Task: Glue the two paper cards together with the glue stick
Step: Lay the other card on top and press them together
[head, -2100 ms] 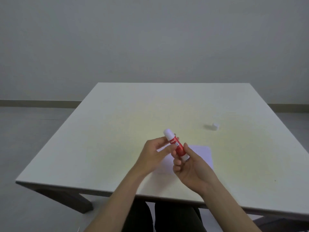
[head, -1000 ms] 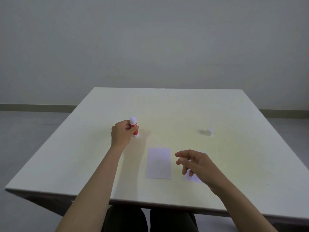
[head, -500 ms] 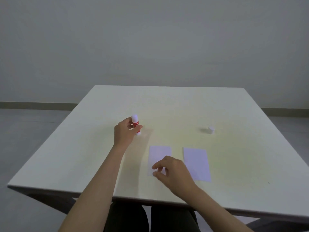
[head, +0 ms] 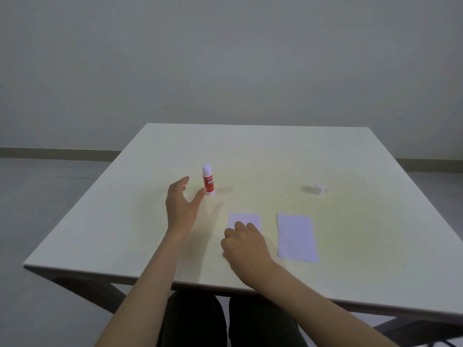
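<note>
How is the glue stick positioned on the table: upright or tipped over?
Upright: the glue stick stands on its base on the table, white tip upward.

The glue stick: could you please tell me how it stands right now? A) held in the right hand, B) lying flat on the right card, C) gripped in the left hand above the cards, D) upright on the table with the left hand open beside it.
D: the glue stick stands upright on the table, and the left hand is open beside it, gripping nothing.
</note>
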`<action>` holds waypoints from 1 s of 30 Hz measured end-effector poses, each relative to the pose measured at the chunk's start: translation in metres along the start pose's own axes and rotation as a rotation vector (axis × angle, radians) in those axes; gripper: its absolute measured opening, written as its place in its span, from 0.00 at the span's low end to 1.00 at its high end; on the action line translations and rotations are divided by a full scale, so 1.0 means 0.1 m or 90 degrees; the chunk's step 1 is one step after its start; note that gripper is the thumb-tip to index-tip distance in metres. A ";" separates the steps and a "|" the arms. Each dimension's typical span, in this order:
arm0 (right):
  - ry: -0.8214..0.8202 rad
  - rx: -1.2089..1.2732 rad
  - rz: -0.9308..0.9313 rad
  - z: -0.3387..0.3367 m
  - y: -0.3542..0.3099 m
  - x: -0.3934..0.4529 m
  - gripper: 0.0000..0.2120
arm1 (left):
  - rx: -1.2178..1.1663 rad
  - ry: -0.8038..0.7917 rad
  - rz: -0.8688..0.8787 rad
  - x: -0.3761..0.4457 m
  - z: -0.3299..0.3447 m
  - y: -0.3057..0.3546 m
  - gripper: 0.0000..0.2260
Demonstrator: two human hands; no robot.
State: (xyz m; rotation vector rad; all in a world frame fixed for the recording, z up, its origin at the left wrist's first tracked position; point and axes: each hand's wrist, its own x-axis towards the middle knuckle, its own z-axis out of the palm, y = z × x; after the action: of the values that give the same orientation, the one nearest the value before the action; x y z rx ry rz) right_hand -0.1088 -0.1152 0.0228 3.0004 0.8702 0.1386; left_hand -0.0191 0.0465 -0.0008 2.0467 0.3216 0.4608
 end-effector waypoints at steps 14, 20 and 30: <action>0.338 0.159 0.162 -0.17 0.21 -0.11 0.09 | -0.096 -0.148 -0.060 -0.45 -0.02 0.19 0.07; 0.402 0.759 0.431 -0.32 0.73 -0.21 0.06 | -0.117 -0.372 -0.177 -0.68 0.20 0.43 0.15; 0.329 1.127 0.544 -0.22 0.90 -0.49 0.09 | -0.282 -0.289 -0.153 -0.76 0.48 0.79 0.11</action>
State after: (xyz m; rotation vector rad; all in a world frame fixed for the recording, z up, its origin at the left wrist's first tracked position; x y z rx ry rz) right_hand -0.1039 -0.2174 0.0441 4.7636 -1.2854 0.2151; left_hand -0.0622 -0.0602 0.0320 1.5945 0.1653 -0.0828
